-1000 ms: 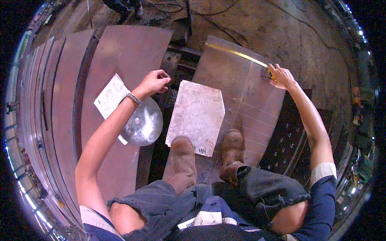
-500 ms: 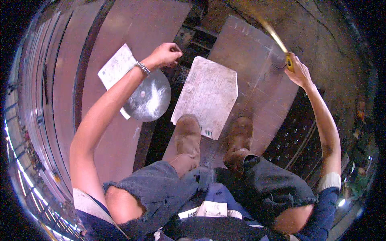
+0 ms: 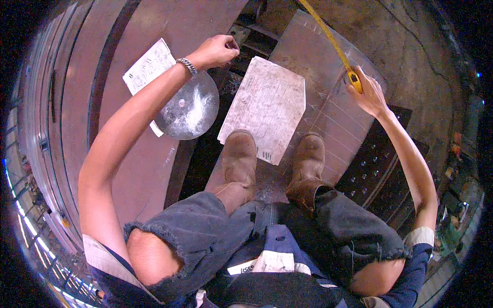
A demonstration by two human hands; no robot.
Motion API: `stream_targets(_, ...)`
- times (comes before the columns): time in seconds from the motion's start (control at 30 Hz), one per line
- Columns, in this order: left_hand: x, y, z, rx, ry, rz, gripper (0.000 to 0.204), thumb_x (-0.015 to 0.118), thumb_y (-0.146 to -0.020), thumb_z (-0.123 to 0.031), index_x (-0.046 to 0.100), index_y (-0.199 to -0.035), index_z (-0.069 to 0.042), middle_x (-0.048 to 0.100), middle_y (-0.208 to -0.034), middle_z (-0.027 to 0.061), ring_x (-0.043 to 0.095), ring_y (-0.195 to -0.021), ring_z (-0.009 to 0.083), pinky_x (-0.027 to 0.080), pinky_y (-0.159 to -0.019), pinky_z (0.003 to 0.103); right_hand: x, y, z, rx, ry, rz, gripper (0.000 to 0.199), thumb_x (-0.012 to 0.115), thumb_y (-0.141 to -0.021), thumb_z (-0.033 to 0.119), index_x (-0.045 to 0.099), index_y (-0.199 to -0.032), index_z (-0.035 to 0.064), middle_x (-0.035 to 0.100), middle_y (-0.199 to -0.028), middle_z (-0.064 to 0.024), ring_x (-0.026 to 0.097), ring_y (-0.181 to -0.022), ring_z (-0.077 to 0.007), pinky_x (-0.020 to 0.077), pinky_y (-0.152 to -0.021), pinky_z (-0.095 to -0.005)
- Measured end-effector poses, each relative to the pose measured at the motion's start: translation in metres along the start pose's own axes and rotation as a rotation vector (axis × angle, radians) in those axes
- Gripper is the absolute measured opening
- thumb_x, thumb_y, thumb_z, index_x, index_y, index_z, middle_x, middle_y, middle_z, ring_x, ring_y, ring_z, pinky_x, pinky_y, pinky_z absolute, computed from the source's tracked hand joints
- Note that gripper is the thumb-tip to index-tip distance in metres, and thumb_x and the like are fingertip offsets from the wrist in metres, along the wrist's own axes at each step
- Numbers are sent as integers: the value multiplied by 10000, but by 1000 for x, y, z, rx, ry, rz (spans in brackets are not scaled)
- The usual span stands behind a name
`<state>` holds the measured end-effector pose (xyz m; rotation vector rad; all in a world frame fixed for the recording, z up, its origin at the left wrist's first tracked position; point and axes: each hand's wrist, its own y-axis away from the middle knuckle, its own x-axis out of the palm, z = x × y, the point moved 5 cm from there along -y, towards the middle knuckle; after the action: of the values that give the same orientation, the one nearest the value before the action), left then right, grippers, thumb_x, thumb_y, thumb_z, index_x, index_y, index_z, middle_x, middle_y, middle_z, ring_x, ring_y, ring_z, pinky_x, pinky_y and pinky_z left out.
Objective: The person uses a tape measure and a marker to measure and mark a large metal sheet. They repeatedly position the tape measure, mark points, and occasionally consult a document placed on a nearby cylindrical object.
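Observation:
A yellow tape measure is gripped in my right hand, above the right side of a brown steel plate. Its yellow blade stretches out toward the far edge of the view. My left hand is closed with thumb and fingers curled together, held in the air past a round shiny metal disc. Whatever those fingers hold, if anything, I cannot make out. Under my left forearm lies a sheet of paper with drawings, partly covered by the disc and arm.
A large worn pale sheet lies on the plate between the hands, just beyond my boots. To the left are long steel plates with dark gaps between them. Dark perforated metal lies at the right.
The tape measure has come slightly nearer and to the left in my right hand, and its blade now slants differently. My left hand has moved a little farther out in view.

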<state>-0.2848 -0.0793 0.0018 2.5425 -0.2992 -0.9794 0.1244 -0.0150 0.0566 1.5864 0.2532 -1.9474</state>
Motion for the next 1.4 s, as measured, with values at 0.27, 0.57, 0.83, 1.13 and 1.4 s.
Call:
stream_targets(0.27,29,-12,2,-19,-66,83,393,722,-842,-352,641,-1072,-44,694,-890,95,659,-652,155,547,-603,318,-8,-6,23,-65,29,-54,453,617,-875,394,459,-1185,103,653,-868,-214,632,-861,-445,479,-718,-536)
stream_targets(0.57,130,29,53,-258,-76,121,751,854,-631,-433,621,-1144,63,676,-1115,212,653,-1054,293,503,-907,373,-25,18,49,-78,24,-35,393,647,-844,339,466,-1099,102,643,-880,-177,638,-857,-416,484,-709,-509)
stream_targets(0.83,31,-65,2,-4,465,65,412,727,-828,-155,602,-1164,49,677,-1031,103,633,-892,199,532,-776,355,-61,81,40,95,49,-237,407,629,-832,340,490,-1118,88,651,-909,-183,645,-878,-413,507,-756,-511)
stream_targets(1.13,-14,-154,-92,151,703,-66,594,734,-864,-215,444,-1319,33,607,-1218,164,600,-1060,250,492,-910,418,-144,249,-19,495,200,-542,424,616,-888,354,491,-1209,105,660,-868,-234,646,-823,-448,518,-682,-520)
stream_targets(1.4,-58,-166,-142,421,685,18,411,663,-906,-232,571,-1213,25,653,-1126,110,635,-993,223,511,-864,368,-179,323,-20,506,307,-577,447,617,-882,373,512,-1210,89,664,-850,-232,651,-818,-443,525,-689,-514)
